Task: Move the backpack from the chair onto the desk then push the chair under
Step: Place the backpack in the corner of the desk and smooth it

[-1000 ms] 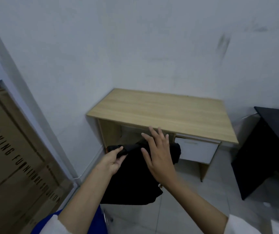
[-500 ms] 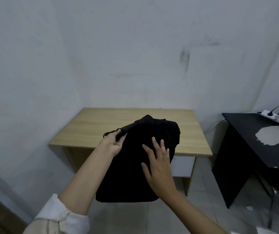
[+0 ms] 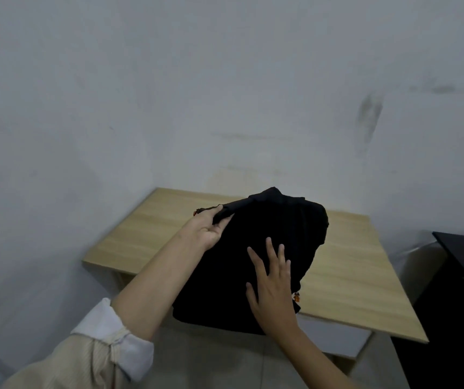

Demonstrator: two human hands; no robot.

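The left hand (image 3: 207, 231) keeps its grip closed on the strap at the upper left corner of the black backpack (image 3: 261, 254), which a second ago hung in front of the counter (image 3: 146, 228) and now lies tilted over its top, its lower end overhanging the near edge. To the right of that strap, the right hand (image 3: 274, 290) lies open and flat on the backpack's face, steadying rather than gripping. The backpack looks nearly set down; the chair, out of view, still needs pushing under.
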